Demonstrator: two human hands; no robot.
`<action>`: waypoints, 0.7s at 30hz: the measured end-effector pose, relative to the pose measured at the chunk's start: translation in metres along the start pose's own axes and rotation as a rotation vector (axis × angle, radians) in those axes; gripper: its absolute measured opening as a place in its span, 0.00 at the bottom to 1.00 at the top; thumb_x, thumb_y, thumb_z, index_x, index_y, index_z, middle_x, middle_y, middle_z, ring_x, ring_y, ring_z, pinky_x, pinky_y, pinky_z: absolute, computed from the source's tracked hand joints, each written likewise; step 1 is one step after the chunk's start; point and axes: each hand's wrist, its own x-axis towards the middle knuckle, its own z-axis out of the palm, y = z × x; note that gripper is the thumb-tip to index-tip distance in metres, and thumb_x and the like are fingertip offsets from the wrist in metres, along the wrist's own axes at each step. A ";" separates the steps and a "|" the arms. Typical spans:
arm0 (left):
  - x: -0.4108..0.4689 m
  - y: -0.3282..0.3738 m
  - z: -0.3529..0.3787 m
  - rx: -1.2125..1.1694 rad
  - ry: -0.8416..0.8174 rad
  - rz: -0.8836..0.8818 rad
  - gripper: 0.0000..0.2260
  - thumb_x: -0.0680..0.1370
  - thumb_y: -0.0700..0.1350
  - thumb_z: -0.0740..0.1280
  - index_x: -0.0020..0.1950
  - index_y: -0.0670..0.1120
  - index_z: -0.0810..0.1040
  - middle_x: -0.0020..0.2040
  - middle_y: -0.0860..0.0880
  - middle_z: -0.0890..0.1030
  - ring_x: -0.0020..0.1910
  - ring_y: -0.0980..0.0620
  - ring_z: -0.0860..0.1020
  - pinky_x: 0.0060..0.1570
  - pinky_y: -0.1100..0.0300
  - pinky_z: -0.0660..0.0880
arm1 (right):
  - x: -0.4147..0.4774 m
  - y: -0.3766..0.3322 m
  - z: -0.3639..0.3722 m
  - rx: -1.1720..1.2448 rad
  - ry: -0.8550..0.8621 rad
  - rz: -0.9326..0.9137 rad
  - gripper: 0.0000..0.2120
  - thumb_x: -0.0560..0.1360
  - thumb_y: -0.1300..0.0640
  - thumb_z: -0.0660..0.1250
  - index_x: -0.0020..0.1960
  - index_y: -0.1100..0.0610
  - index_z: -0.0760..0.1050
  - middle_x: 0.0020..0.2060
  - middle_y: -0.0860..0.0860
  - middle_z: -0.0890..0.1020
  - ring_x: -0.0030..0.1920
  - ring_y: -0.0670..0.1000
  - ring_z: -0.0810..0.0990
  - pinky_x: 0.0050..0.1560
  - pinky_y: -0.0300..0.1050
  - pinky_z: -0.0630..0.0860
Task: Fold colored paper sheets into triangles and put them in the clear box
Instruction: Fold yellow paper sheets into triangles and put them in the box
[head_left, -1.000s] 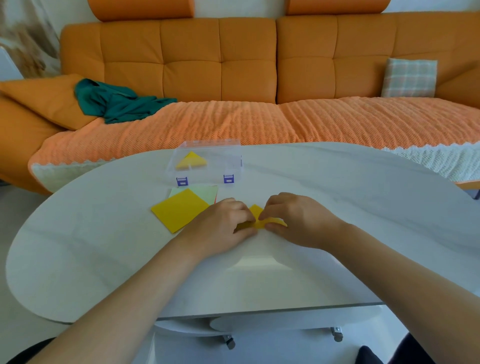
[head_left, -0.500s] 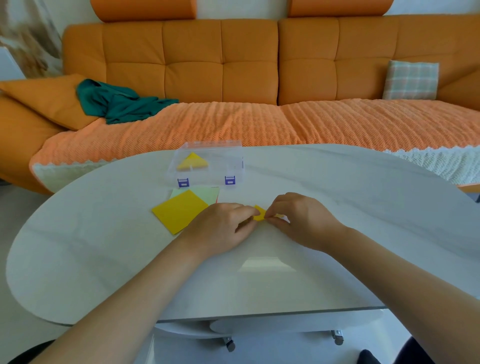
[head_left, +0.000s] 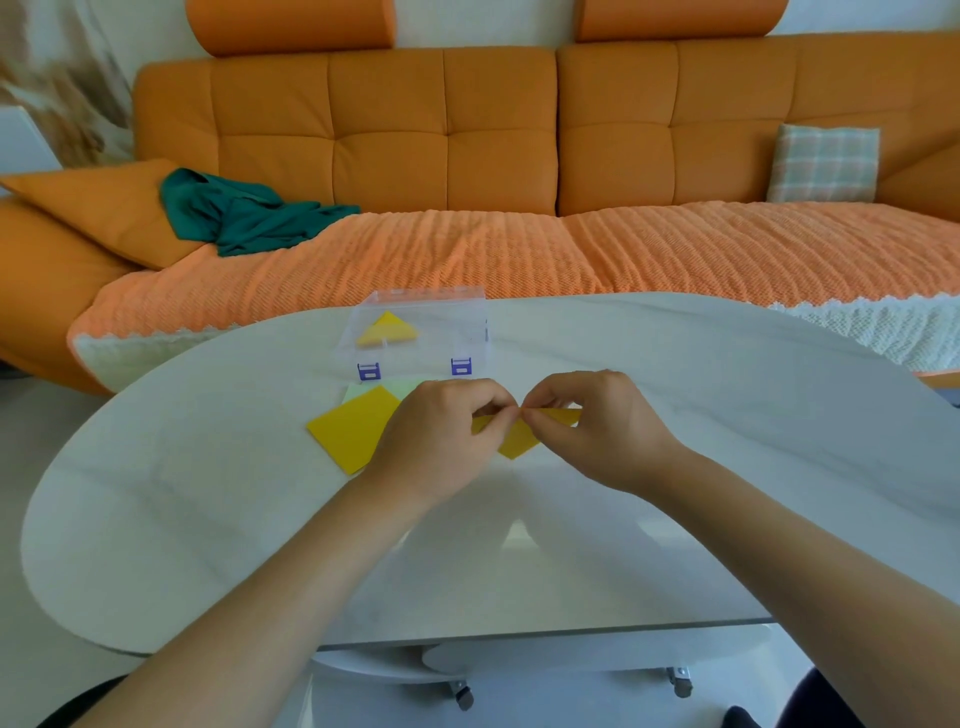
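A folded yellow paper hangs point-down just above the white table. My left hand and my right hand both pinch its top edge, fingertips meeting in the middle. Left of my hands lies a flat yellow sheet on top of a pale green sheet. Behind them stands the clear box with purple latches. One yellow triangle lies inside it.
An orange sofa with a ribbed orange cover runs behind the table. A teal cloth and a plaid cushion lie on it. The table's near edge is close to my body.
The yellow paper was pressed flat on the table under both hands. Now both hands have lifted it by its top edge, and its lower corner points down.
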 end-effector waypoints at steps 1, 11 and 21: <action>0.001 0.001 -0.001 0.001 -0.002 -0.007 0.04 0.77 0.49 0.70 0.45 0.53 0.84 0.40 0.57 0.84 0.41 0.56 0.80 0.41 0.54 0.77 | 0.000 -0.002 0.000 0.016 0.012 0.007 0.05 0.74 0.53 0.69 0.42 0.47 0.83 0.37 0.41 0.84 0.42 0.43 0.81 0.44 0.46 0.79; 0.002 0.002 -0.009 0.002 -0.066 0.062 0.03 0.76 0.44 0.71 0.44 0.50 0.83 0.39 0.57 0.82 0.39 0.56 0.78 0.41 0.56 0.76 | 0.000 -0.016 0.001 0.060 0.054 0.074 0.06 0.70 0.52 0.71 0.36 0.42 0.78 0.33 0.40 0.81 0.41 0.45 0.80 0.42 0.50 0.80; 0.008 -0.015 -0.030 0.034 -0.042 -0.058 0.05 0.76 0.43 0.71 0.41 0.50 0.82 0.38 0.59 0.82 0.42 0.63 0.79 0.44 0.62 0.75 | 0.008 0.006 -0.009 -0.027 0.074 0.132 0.06 0.71 0.54 0.72 0.36 0.46 0.79 0.31 0.31 0.79 0.33 0.44 0.79 0.38 0.44 0.79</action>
